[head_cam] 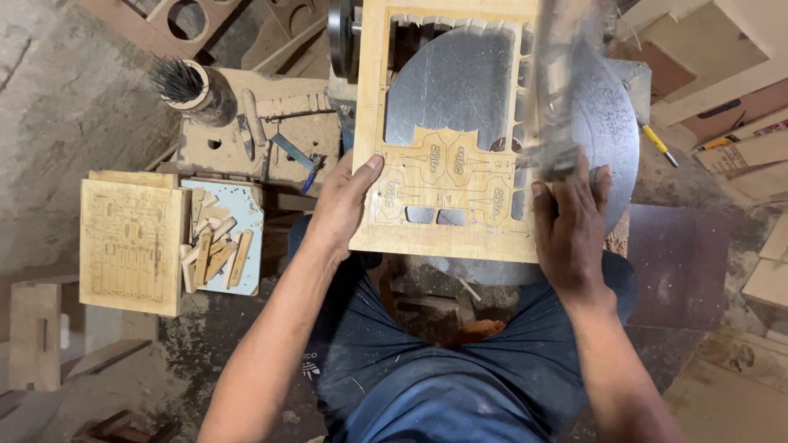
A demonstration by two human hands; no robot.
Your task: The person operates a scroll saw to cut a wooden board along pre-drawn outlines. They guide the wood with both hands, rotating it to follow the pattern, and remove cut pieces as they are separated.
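Dusty workshop floor; left hand (345, 201) and right hand (570, 226) grip plywood panel (447, 221) edges, steadying it flat on round saw table (611, 123).

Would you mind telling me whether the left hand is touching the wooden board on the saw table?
Touching. The head view shows the left hand gripping the wooden board at its left edge, thumb lying flat on top.
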